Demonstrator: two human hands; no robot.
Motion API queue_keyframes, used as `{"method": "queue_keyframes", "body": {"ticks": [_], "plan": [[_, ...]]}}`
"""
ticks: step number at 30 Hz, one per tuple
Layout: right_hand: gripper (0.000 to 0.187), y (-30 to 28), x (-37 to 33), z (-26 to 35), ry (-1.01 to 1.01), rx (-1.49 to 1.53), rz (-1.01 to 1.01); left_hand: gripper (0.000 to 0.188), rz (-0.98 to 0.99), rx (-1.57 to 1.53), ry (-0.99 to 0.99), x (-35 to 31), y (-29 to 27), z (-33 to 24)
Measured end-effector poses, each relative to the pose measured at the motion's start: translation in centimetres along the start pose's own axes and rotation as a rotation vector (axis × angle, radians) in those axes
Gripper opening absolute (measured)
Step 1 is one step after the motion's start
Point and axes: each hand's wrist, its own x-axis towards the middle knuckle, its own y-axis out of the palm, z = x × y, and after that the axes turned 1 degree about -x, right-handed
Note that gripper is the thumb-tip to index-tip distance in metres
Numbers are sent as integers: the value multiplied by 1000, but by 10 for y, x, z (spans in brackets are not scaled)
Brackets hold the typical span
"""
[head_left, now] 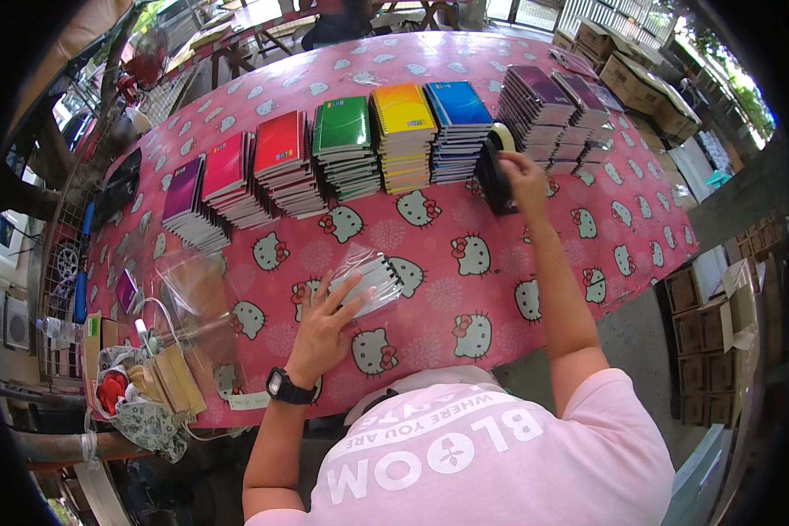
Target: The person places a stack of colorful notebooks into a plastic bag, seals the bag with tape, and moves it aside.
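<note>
A small spiral notebook [377, 285] in a clear plastic sleeve lies tilted on the patterned pink tablecloth, its pale side up. My left hand [326, 317] rests flat on its near left part, fingers spread. Farther right, my right hand [526, 181] reaches up to a black tape dispenser [494, 182] with a pale roll at its far end. Its fingers are pinched together beside the roll; whatever is between them is too small to make out. More clear plastic sleeves [188, 285] lie to the left of my left hand.
Behind the notebook runs a row of notebook stacks: purple [182, 193], pink [225, 167], red [280, 145], green [342, 124], yellow [403, 110], blue [458, 105]. Plastic-wrapped purple stacks [535, 101] stand past the dispenser. A cloth-lined basket [140, 408] sits at the near left edge.
</note>
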Motion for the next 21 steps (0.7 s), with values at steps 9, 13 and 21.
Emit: {"method": "queue_keyframes", "body": {"ticks": [9, 13, 21], "plan": [[31, -34, 14, -62, 18, -380, -3, 69, -13, -49, 2, 0, -2, 0], [25, -61, -13, -64, 160, -228, -41, 67, -40, -55, 1, 1, 1, -1], [16, 4, -49, -36, 833, 484, 670, 68, -55, -98, 28, 3, 4, 2]]}}
